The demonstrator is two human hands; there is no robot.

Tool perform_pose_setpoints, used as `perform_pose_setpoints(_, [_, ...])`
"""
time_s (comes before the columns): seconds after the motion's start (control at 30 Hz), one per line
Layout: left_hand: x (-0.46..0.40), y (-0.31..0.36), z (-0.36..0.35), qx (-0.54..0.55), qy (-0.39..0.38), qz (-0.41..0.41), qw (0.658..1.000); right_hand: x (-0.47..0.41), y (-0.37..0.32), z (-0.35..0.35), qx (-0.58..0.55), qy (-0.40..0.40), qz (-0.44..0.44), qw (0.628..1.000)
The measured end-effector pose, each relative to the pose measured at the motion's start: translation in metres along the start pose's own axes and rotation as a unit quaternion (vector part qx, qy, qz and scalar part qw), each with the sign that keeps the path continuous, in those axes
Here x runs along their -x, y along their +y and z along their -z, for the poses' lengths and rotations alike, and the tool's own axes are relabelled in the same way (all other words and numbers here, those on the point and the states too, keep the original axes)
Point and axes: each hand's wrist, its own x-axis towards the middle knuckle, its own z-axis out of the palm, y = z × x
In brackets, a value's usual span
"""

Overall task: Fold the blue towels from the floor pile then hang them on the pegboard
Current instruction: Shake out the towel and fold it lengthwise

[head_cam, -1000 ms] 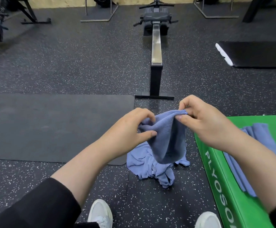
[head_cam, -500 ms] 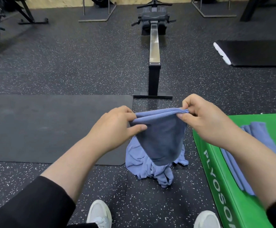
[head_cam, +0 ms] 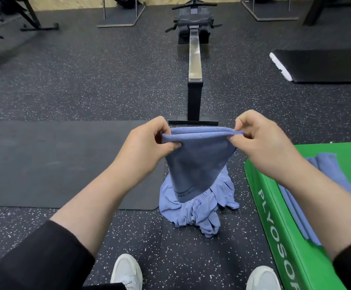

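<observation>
I hold a blue towel stretched out in front of me, doubled over so two edges run along the top. My left hand pinches its left top corner and my right hand pinches the right one. The towel hangs down over a crumpled pile of blue towels on the speckled floor. More blue towels lie flat on a green plyo box at my right. No pegboard is in view.
A rowing machine rail runs away from me straight ahead, its foot just beyond my hands. A dark mat lies on the left, a black bench pad far right. My white shoes stand below.
My hands have moved apart, pulling the towel's top edge from a bunched fold into a straight, taut line. The towel now hangs flatter and wider.
</observation>
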Motion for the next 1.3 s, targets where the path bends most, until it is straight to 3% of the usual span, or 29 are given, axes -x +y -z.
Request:
perform_pose_setpoints(0.23, [-0.003, 0.009, 0.006, 0.074, -0.007, 0.007, 0.997, 0.002, -0.009, -0.003, -0.059, -0.007, 0.061, 0.996])
perform_pose_setpoints(0.43, [0.003, 0.017, -0.004, 0.163, -0.014, 0.069, 0.984, 0.0, -0.004, -0.009, -0.067, -0.039, 0.028, 0.997])
perform_pose_setpoints(0.73, [0.008, 0.022, -0.01, 0.101, -0.03, 0.046, 0.993, -0.001, -0.012, -0.021, 0.039, -0.023, 0.022, 0.999])
perform_pose_setpoints(0.83, [0.006, 0.019, -0.017, 0.009, -0.034, 0.037, 0.999, -0.002, -0.011, -0.026, 0.068, -0.003, -0.003, 0.998])
perform_pose_setpoints(0.97, [0.004, 0.018, -0.028, -0.048, -0.043, 0.097, 0.993, -0.003, -0.007, -0.03, 0.12, 0.034, -0.039, 0.991])
perform_pose_setpoints(1.17, [0.003, 0.026, -0.039, 0.112, -0.047, 0.194, 0.973, 0.002, -0.019, -0.045, 0.169, -0.007, -0.018, 0.985])
perform_pose_setpoints(1.3, [0.005, 0.026, -0.042, 0.175, -0.013, 0.207, 0.962, 0.006, -0.026, -0.051, 0.179, -0.024, -0.008, 0.983])
